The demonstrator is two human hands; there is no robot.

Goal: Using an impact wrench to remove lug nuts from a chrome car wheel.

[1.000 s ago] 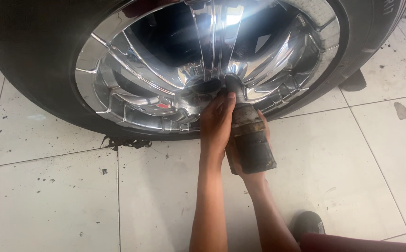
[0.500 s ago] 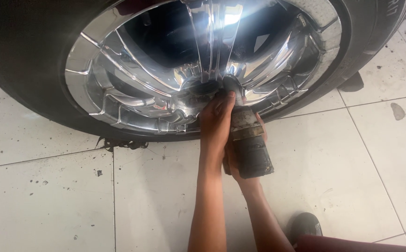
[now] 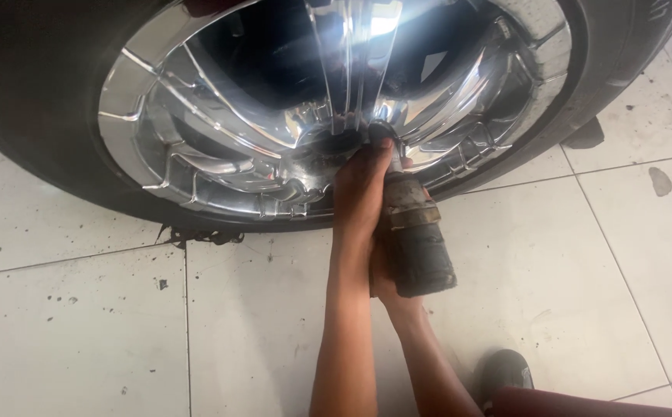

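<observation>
1. A dark shoe (image 3: pixel 504 372) sits on the white tiled floor (image 3: pixel 73 332) at about five o'clock.
2. The right hand (image 3: pixel 386 279) is closed around the grip of a grimy dark cylindrical impact wrench (image 3: pixel 417 232), largely hidden behind it.
3. The left hand (image 3: pixel 361 193), just beside at nine o'clock, cups the tool's front end, fingers curled.
4. The wrench nose meets the hub of the shiny chrome spoked wheel (image 3: pixel 220 139), ringed by a black rubber tyre (image 3: pixel 35 100) at twelve o'clock.
</observation>
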